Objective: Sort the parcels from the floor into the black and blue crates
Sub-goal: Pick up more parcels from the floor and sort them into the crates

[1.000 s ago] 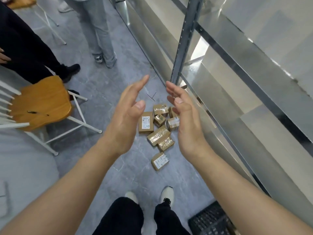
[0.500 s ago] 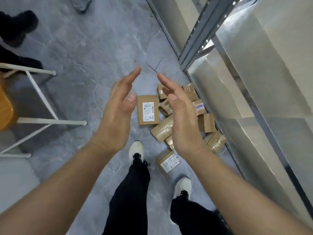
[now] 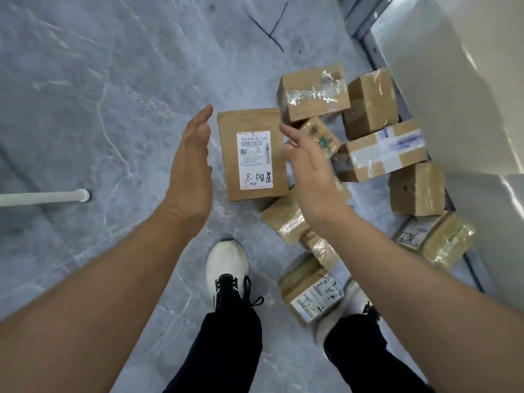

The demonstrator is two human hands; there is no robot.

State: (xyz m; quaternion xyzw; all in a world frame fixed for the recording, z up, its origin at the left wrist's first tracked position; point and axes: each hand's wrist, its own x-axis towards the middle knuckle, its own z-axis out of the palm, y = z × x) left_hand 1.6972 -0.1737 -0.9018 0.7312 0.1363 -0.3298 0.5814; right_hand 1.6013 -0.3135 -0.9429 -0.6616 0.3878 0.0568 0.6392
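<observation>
fingers (image 3: 202,123) straight and empty on left hand (image 3: 189,171) and right hand (image 3: 310,180), which hides some parcels (image 3: 283,219).

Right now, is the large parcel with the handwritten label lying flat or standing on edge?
Flat: the large parcel lies broad face down on the floor, its white label facing up.

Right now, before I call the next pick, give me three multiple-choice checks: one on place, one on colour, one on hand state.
1. The flat labelled parcel shows: A) between the left hand and right hand; B) on a chair; C) in a crate.
2. The forward shoe is: A) red; B) white; C) blue.
3. The hands are: A) both gripping parcels; B) one gripping; C) both open, empty.
Answers: 1A, it lies in the gap between them; 2B, its upper is white; 3C, flat palms touch nothing.
</observation>
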